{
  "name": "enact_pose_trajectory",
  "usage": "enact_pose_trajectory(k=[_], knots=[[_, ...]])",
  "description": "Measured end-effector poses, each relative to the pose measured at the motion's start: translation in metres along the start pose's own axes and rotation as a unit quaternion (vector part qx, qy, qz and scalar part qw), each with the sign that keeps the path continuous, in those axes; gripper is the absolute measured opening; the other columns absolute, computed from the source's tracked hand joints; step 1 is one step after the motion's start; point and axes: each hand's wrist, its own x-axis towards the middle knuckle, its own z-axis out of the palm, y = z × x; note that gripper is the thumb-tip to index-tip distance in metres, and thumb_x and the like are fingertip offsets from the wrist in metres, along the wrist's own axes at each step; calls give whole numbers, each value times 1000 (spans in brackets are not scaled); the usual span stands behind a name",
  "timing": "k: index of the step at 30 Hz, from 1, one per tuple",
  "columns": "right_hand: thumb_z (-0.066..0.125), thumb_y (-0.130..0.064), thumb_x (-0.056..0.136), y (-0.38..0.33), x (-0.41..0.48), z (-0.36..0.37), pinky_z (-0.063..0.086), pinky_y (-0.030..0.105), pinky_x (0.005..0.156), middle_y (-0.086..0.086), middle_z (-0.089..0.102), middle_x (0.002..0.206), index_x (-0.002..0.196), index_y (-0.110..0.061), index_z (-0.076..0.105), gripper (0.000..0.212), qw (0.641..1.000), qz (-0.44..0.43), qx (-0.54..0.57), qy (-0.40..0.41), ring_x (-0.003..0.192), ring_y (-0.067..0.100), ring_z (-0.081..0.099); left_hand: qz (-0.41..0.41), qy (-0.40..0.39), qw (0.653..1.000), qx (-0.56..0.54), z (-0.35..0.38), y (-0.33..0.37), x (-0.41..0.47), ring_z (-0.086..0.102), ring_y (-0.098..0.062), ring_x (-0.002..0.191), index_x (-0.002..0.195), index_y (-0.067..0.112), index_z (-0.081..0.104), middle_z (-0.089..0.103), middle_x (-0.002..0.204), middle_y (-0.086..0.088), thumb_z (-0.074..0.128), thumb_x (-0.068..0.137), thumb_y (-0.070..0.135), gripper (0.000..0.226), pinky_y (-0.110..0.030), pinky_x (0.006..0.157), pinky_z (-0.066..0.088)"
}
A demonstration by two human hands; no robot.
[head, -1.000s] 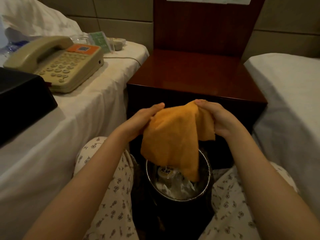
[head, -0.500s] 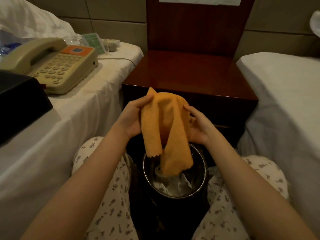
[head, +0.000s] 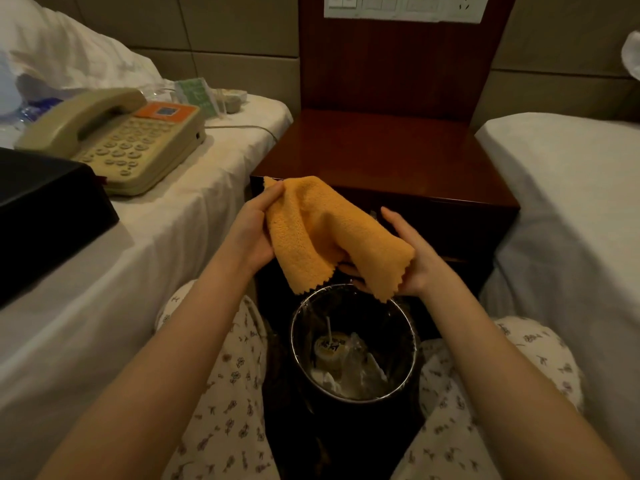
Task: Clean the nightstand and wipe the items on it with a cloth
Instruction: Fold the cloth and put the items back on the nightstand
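Orange cloth (head: 322, 230), centre frame, slants from the pinching fingers of the left hand (head: 249, 233) down over the relaxed, cradling fingers of the right hand (head: 420, 265); nightstand surface (head: 381, 157) lies just above, nearer the left.

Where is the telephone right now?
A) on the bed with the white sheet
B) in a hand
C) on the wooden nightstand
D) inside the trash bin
A: the telephone sits on the white-sheeted bed at the left, beside the nightstand, not on it.
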Motion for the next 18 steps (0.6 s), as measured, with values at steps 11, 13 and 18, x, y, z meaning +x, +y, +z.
enact_pose_trajectory(k=[11, 13, 18], knots=[[61, -21, 89, -5, 2, -3, 50, 32, 76, 5, 60, 108, 113, -10, 59, 26, 972, -175, -12, 159, 95, 20, 59, -35, 83, 992, 87, -7, 4, -5, 64, -13, 60, 87, 14, 61, 63, 72, -2, 54, 93, 34, 22, -29, 60, 54], [59, -21, 91, -8, -1, -4, 50, 31, 75, 3, 60, 108, 113, -11, 58, 24, 962, -208, -22, 178, 100, 21, 58, -85, 112, 983, 118, -13, 3, -6, 62, -14, 67, 93, 12, 59, 61, 79, -3, 56, 92, 34, 22, -29, 60, 52], [58, -14, 91, -11, -9, -9, 50, 33, 78, -5, 60, 96, 123, -9, 57, 32, 930, -267, -124, 218, 93, 15, 59, -150, 111, 973, 135, -25, 0, -9, 55, -15, 73, 87, 13, 55, 56, 81, -4, 54, 93, 29, 18, -28, 66, 46]])
